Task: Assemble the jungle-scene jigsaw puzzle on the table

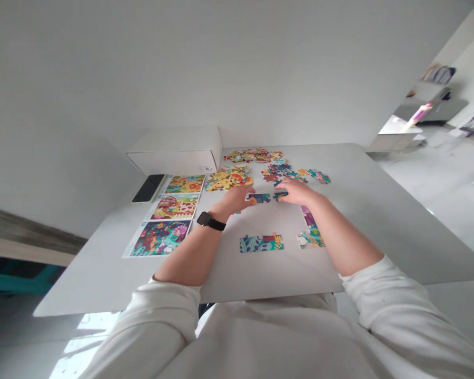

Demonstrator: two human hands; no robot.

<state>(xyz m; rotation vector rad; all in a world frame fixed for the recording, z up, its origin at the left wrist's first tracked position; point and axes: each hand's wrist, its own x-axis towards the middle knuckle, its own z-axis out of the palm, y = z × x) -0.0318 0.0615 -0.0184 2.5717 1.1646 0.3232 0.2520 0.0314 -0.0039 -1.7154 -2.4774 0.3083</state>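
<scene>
Bare left hand (240,198), fingers parted, touches a dark-blue cardboard puzzle strip (260,198); right hand (293,191), loosely curled, fingers a small blue-orange cardboard piece (280,196).

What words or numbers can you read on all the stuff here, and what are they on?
None can be read.
White box: a label with tiny dark print, too small to read.
Three picture sheets: little blue marks at the edges, too small and blurred to read.
Puzzle pieces: I can't make out any letters or numbers.
Watch and phone: dark screens, no text to read.
</scene>
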